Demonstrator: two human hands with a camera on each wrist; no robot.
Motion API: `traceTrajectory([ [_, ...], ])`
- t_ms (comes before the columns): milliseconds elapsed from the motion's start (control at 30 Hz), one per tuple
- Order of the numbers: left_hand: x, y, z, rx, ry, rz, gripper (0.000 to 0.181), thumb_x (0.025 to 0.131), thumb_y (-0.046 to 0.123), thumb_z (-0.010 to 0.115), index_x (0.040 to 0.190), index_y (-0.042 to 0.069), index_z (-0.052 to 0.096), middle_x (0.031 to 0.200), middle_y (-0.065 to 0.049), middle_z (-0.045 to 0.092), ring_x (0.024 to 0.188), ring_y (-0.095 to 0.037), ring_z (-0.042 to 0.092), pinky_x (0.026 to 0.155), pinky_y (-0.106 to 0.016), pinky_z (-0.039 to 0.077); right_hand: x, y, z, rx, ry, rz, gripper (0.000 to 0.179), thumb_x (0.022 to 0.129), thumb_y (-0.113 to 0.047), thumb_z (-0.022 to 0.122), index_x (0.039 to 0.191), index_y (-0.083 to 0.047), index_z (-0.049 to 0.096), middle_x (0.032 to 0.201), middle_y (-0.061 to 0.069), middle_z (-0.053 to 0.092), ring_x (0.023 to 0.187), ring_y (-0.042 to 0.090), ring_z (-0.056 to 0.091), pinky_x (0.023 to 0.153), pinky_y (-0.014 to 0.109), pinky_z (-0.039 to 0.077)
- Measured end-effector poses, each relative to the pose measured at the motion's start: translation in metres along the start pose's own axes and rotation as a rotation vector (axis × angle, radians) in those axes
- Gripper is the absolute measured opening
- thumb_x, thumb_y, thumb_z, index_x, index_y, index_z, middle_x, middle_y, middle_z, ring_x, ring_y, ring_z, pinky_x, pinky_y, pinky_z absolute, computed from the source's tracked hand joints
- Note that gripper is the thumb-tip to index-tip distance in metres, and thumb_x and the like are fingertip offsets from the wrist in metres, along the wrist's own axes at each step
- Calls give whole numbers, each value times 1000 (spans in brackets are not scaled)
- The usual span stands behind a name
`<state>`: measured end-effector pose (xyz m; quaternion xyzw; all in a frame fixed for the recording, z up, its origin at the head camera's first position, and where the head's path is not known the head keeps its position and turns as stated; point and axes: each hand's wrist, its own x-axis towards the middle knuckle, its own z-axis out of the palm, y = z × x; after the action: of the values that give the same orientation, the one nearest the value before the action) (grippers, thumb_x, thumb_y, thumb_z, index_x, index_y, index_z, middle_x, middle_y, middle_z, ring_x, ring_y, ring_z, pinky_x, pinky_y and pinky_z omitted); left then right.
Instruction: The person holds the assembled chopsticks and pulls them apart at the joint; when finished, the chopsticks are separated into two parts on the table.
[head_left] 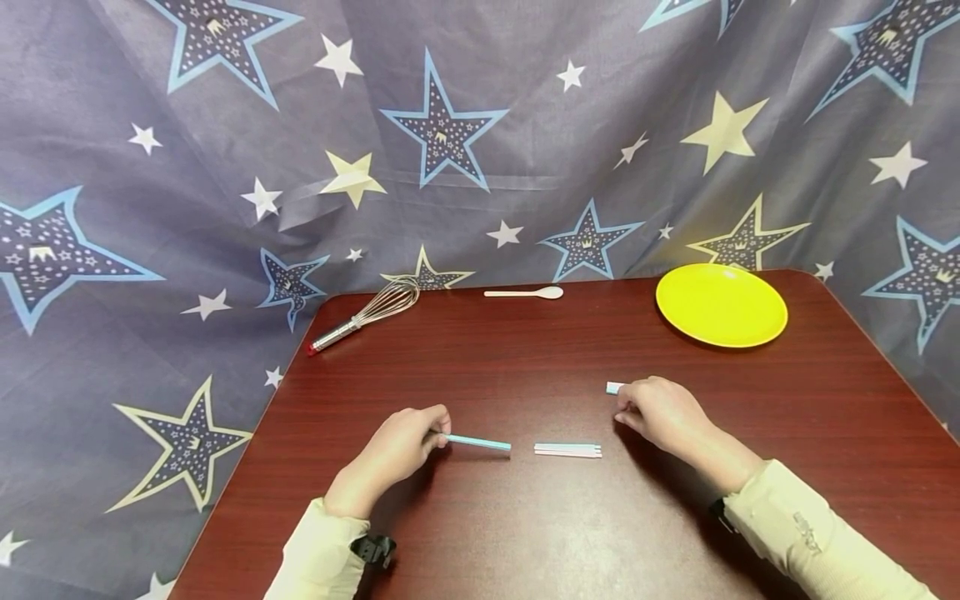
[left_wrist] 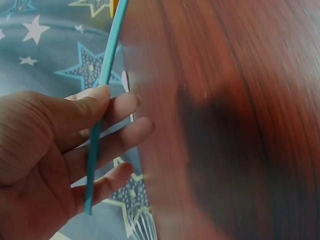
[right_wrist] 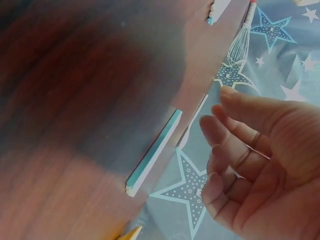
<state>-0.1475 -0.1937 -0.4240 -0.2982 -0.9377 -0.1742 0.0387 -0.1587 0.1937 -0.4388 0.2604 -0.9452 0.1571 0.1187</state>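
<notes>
My left hand (head_left: 408, 442) pinches a thin blue stick (head_left: 480, 442) near one end between thumb and fingertips. In the left wrist view the stick (left_wrist: 112, 50) runs past the thumb, and the other fingers are spread. To its right, a small row of blue and white sticks (head_left: 567, 450) lies flat on the table. A second blue-and-white bundle (head_left: 613, 387) shows just past the fingers of my right hand (head_left: 663, 412), which hides part of it. In the right wrist view this bundle (right_wrist: 155, 152) lies apart from the loosely bent fingers (right_wrist: 240, 150), which hold nothing.
A whisk (head_left: 367, 315) lies at the table's back left. By the back edge is a white spoon (head_left: 525, 292), and a yellow plate (head_left: 722, 305) sits at the back right. The star-patterned cloth (head_left: 480, 167) hangs behind the brown table (head_left: 465, 358).
</notes>
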Motion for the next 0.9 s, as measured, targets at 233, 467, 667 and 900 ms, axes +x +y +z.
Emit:
traceTrajectory([
  [233,16,19,15,-49,27,12,19,81,13,77,84,20,59,78,10,66,76,-9,65,70,-33,51,2,-6,-1,1,-9,-27,17,75,-13,82,71,-16,65,66,-9,59,62,16,55,60,37,47],
  [467,33,41,31,-92,35,25,12,86,19,73,88,21,62,80,12,66,75,-6,63,70,-32,50,5,-13,3,29,59,-93,14,78,-14,79,75,-18,66,73,-9,61,68,18,57,64,37,48],
  [667,46,59,40,-120,18,54,8,89,19,70,93,18,63,85,8,68,78,-7,63,71,-30,51,8,-24,6,63,82,-155,11,81,-16,77,82,-19,66,77,-9,61,74,16,58,69,35,49],
  [900,59,77,53,-156,1,89,8,90,17,70,95,17,63,83,8,65,75,-7,59,69,-27,49,6,-33,12,112,-7,-193,13,88,-25,72,93,-15,67,83,-7,63,76,10,58,69,32,49],
])
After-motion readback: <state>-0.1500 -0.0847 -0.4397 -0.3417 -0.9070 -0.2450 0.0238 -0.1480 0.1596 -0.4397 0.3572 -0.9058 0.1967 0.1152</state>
